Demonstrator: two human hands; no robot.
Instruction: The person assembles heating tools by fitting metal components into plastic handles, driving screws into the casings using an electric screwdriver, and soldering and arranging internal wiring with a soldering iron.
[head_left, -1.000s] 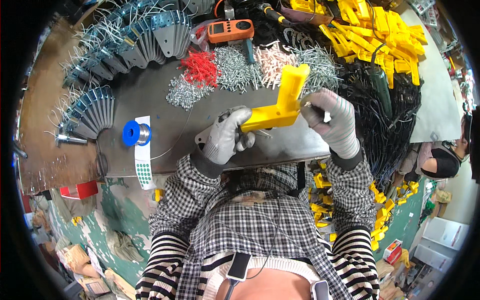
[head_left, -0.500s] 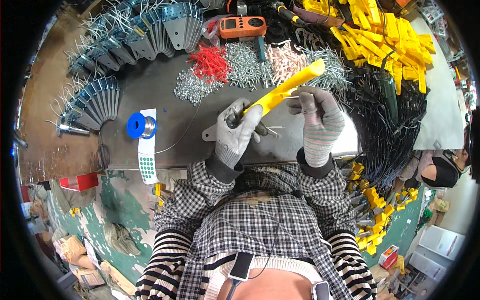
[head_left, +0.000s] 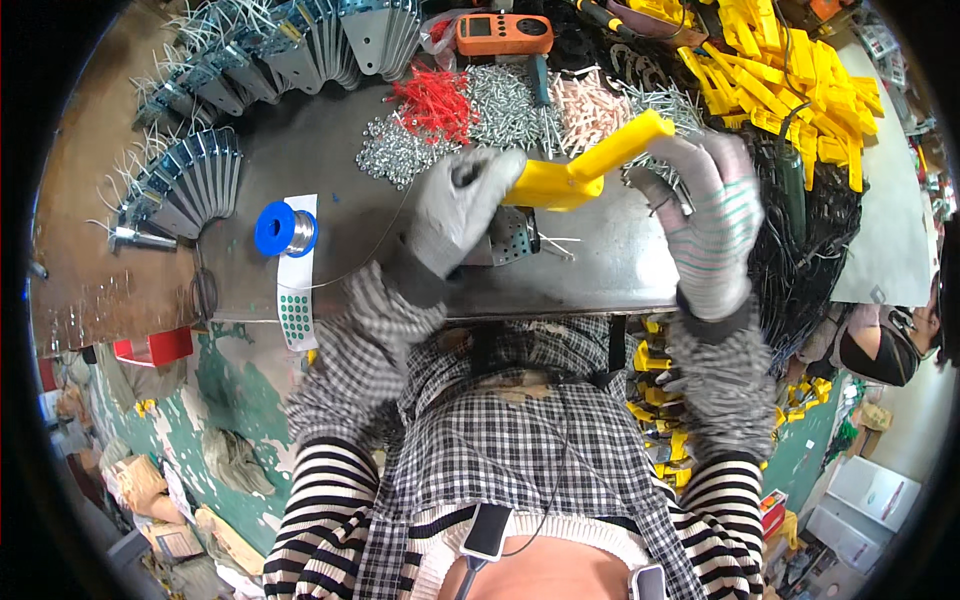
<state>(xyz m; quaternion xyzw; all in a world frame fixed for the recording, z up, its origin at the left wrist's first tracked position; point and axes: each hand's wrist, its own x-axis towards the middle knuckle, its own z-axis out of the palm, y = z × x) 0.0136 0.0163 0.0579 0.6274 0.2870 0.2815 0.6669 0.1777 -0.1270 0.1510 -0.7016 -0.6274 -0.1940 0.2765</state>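
Both gloved hands hold one yellow plastic angle piece [head_left: 580, 168] above the steel worktop [head_left: 620, 270]. The left hand [head_left: 455, 205] is closed around its thick lower end; the right hand [head_left: 712, 215] has its fingers curled at the slim upper end — how firmly, I cannot tell. A perforated metal bracket [head_left: 512, 238] lies just below. Far behind lie heaps of red plugs [head_left: 432, 100] and screws [head_left: 505, 105]; a blue wire spool [head_left: 285, 228] sits left.

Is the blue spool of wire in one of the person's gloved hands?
No: the blue spool lies on the metal table, apart from both hands, which hold the yellow plastic part.
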